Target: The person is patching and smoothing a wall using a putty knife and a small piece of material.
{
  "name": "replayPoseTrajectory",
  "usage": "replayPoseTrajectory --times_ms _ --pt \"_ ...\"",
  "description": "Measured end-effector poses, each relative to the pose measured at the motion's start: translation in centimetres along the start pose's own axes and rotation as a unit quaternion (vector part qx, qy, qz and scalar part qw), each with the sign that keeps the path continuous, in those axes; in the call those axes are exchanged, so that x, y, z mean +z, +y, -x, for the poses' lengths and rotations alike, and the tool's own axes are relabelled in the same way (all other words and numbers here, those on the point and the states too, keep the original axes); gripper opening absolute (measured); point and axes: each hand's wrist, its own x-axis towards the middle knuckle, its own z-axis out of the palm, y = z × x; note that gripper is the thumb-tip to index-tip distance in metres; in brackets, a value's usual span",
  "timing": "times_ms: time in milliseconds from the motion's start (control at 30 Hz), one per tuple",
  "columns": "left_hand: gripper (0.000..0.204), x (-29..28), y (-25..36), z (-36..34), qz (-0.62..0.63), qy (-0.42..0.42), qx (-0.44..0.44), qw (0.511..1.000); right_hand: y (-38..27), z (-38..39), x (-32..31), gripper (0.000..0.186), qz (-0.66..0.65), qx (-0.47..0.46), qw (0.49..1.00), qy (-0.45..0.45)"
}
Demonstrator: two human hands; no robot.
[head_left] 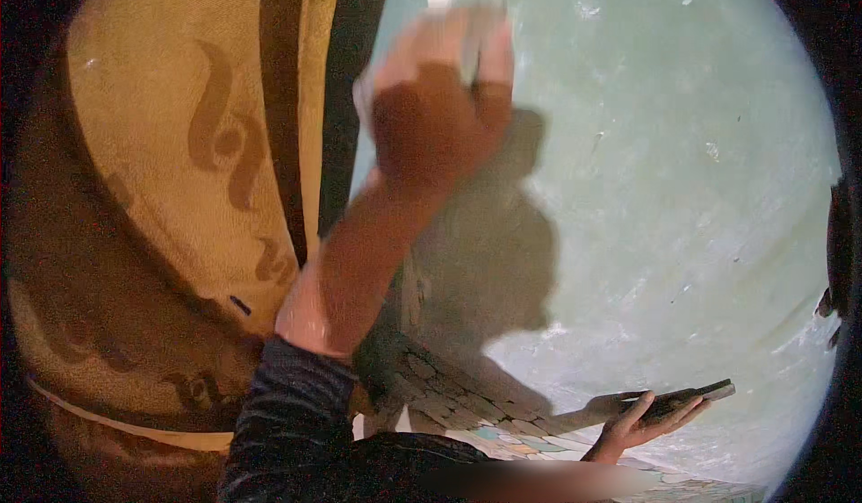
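Observation:
My left hand is raised against the pale green wall, blurred by motion. Its fingers curl around a small pale flat piece pressed to the wall; I cannot make out what kind of thing it is. The dark sleeve is pushed up on that forearm. Low at the right, my right hand lies palm up and holds a thin dark flat slab, shaped like a phone, level and away from the wall.
A yellow curtain with brown curling patterns hangs at the left, beside a dark vertical strip. My arm's shadow falls on the wall. Patterned stone-like tiles show at the bottom. A dark object sits at the right rim.

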Motion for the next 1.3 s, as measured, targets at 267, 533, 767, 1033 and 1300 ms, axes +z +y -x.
replayPoseTrajectory --times_ms 267,533,767,1033,1300 --pt "0.02 -2.7 1.6 5.3 0.028 -0.074 0.009 0.997 -0.3 -0.1 0.4 0.07 -0.02 0.002 1.0 0.016" --pt "0.023 -2.0 -1.2 5.1 -0.001 -0.059 -0.026 0.998 -0.3 0.1 0.3 0.074 0.007 0.004 1.0 0.001" --pt "0.027 -1.4 -1.7 2.9 -0.006 -0.004 -0.029 1.0 -0.2 0.1 -0.1 0.069 0.013 -0.017 1.0 0.006" --pt "0.022 -6.3 3.7 13.9 0.042 -0.115 -0.043 0.992 -1.0 -0.1 0.0 0.076 -0.01 0.018 1.0 0.004" --pt "0.017 1.0 2.6 0.9 0.028 0.011 0.011 1.0 -0.4 0.0 0.1 0.075 0.015 0.014 1.0 0.0"
